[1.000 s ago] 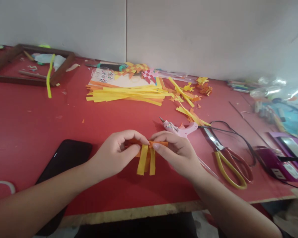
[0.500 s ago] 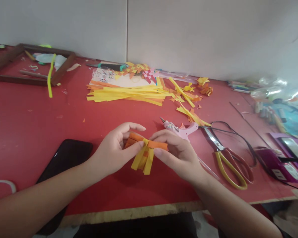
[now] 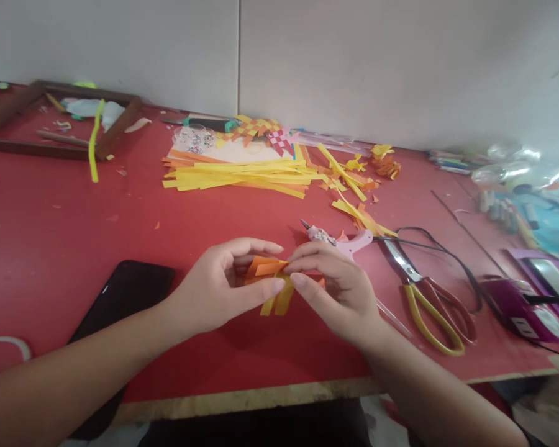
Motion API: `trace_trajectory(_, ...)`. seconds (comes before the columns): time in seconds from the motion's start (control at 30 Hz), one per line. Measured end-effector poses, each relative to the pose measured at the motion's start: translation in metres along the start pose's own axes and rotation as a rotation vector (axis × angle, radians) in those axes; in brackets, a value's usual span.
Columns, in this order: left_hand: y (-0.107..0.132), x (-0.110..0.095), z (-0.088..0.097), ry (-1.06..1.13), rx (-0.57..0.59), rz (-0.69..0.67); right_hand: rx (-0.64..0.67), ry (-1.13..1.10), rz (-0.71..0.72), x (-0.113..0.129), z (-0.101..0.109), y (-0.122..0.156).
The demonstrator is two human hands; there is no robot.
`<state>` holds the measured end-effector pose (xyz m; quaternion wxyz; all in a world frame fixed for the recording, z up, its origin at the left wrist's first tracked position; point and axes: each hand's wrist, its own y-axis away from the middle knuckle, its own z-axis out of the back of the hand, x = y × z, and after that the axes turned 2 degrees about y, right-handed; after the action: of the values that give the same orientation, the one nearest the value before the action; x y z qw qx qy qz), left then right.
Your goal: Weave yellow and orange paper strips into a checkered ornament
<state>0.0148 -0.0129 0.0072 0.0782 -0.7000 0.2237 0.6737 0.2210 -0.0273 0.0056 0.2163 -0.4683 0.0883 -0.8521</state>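
Between both hands, just above the red table, is a small weave of orange and yellow paper strips. My left hand grips its left side, with the thumb across the front and the fingers behind. On the other side my right hand pinches the weave near its top, thumb and fingertips close together. Yellow strip ends hang down below the thumbs, while orange ends show at the left and a little at the right. The fingers hide much of the piece. Just behind my right hand lies a pink glue gun.
Scissors with yellow and red handles lie at the right, beside a black cord. A black phone is at the left. Farther back are a pile of paper strips and a brown frame. The table's front edge is close.
My right fingers and thumb have moved in towards the left thumb, covering more of the weave. An orange strip that lay across the right front now shows folded at the top left.
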Motion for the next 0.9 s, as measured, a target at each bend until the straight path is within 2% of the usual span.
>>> trace_trajectory(0.13, -0.0016, 0.0037, 0.0001, -0.01, -0.051, -0.005, -0.053, 0.047, 0.045, -0.0014, -0.003, 0.0015)
trace_trajectory(0.2, -0.002, 0.0052, -0.0002, 0.038, -0.067, 0.0, -0.081, 0.072, -0.007, -0.003, -0.0042, 0.0022)
trace_trajectory(0.3, -0.002, 0.0053, -0.0007, 0.093, -0.079, 0.001, -0.045, 0.105, -0.105, -0.0051, -0.0047, 0.0019)
trace_trajectory(0.47, -0.0022, 0.0033, -0.0011, 0.094, -0.076, 0.005, -0.031, 0.044, -0.122, -0.0054, -0.0038, -0.0001)
trace_trajectory(0.73, -0.0016, -0.0006, -0.0006, -0.094, -0.088, -0.002, -0.015, -0.033, -0.102, -0.0051, -0.0011, -0.0007)
trace_trajectory(0.9, -0.0016, -0.0011, 0.0, -0.157, -0.021, 0.001, 0.025, -0.063, -0.052, -0.0036, -0.003, -0.0015)
